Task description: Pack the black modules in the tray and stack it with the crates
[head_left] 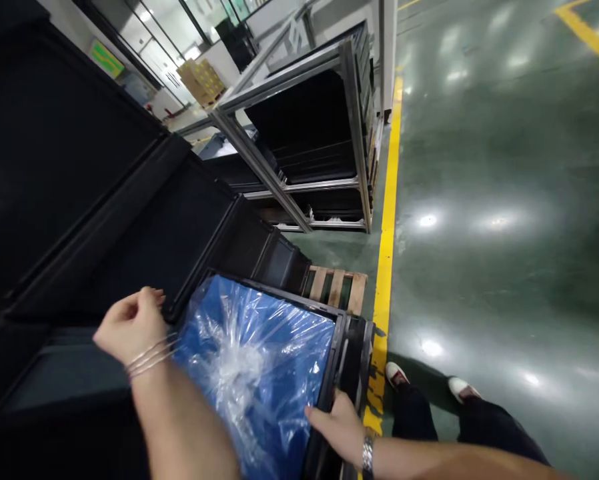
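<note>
A black crate [338, 347] holds a blue sheet-like content [299, 333] under a clear plastic bag [242, 370], gathered into a crumpled bunch in the middle. My right hand [340, 427] grips the crate's near side, thumb on top at the rim and fingers hidden beyond it. Over the far-left side of the crate, my left hand [135, 325] is raised with its fingers curled in, close to the stacked black bins. Its fingertips are partly hidden, so I cannot make out what they hold, if anything.
Large black bins [169, 220] are stacked along the left. A wooden pallet [335, 288] lies beyond the crate, and a metal-framed rack [289, 183] stands farther off. To the right, a yellow line [390, 200] borders green floor [499, 173]; my feet are beside it.
</note>
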Motion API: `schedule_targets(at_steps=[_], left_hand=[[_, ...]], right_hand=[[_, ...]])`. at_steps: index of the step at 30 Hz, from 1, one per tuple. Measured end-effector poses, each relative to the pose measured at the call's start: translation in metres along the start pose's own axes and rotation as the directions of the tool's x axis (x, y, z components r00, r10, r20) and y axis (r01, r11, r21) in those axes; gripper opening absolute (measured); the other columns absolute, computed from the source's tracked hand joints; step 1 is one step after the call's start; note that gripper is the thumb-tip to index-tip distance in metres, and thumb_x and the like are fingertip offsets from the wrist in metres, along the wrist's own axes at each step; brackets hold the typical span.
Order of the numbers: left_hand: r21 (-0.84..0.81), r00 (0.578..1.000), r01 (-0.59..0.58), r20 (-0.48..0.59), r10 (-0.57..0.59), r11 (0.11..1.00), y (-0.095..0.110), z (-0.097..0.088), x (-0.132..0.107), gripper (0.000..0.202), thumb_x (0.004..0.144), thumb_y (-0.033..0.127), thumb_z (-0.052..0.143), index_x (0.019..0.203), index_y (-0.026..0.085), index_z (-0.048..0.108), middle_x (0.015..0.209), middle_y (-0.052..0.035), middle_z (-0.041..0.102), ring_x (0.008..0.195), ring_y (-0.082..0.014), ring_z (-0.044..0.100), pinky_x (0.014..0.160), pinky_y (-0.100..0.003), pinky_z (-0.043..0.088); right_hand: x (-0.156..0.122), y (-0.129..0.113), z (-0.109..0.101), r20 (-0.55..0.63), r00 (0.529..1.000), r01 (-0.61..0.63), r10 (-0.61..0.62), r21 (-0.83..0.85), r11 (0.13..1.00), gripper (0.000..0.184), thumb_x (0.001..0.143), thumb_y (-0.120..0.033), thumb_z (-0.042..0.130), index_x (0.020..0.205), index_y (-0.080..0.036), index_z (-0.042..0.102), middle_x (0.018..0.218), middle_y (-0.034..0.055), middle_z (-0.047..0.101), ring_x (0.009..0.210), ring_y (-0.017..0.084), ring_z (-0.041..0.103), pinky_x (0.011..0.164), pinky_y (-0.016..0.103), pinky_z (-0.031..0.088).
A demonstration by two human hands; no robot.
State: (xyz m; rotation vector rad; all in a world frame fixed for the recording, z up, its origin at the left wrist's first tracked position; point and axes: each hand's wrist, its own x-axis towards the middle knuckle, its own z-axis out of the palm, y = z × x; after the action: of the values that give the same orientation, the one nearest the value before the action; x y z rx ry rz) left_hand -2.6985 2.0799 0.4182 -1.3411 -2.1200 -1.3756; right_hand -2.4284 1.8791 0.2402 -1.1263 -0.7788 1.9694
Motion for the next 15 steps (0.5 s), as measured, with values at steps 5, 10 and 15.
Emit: schedule_targets(at_steps=[5,10,15], left_hand=[[-0.097,0.983,0.181,0.051,-0.176,0.979,0.101,-0.05,-0.147,0.034,0.075,0.048,0.072,0.082,0.015,0.072,0.076,-0.0068,0.072,0.073,-0.0232,0.069,0.078,-0.041,0.058],[0.371,0.76,0.047,0.589,-0.274,0.927,0.094,-0.126,-0.308,0.049,0.083,0.058,0.061,0.108,0.016,0.065,0.095,-0.0079,0.072,0.089,-0.024,0.068,0.084,-0.038,0.054],[0.736,0.672,-0.323,0.621,-0.403,0.595,0.071,-0.169,-0.394,0.034,0.089,0.033,0.06,0.113,0.009,0.059,0.11,-0.015,0.066,0.111,-0.0293,0.061,0.095,-0.037,0.05]], right_hand=[[-0.016,-0.009,-0.038,0.179,0.972,-0.105,0.155,-0.262,0.959,0.034,0.092,-0.043,0.067,0.109,-0.014,0.065,0.09,0.0035,0.072,0.075,0.017,0.069,0.073,0.035,0.059],[-0.012,-0.067,-0.123,0.119,0.987,-0.007,0.108,-0.637,0.771,0.04,0.094,-0.054,0.062,0.083,-0.015,0.065,0.075,0.0008,0.066,0.07,0.017,0.064,0.076,0.037,0.056],[0.03,-0.116,-0.149,0.018,0.981,0.132,-0.192,-0.788,0.601,0.057,0.094,-0.055,0.06,0.136,-0.018,0.049,0.142,0.0134,0.049,0.127,0.03,0.049,0.107,0.055,0.041]])
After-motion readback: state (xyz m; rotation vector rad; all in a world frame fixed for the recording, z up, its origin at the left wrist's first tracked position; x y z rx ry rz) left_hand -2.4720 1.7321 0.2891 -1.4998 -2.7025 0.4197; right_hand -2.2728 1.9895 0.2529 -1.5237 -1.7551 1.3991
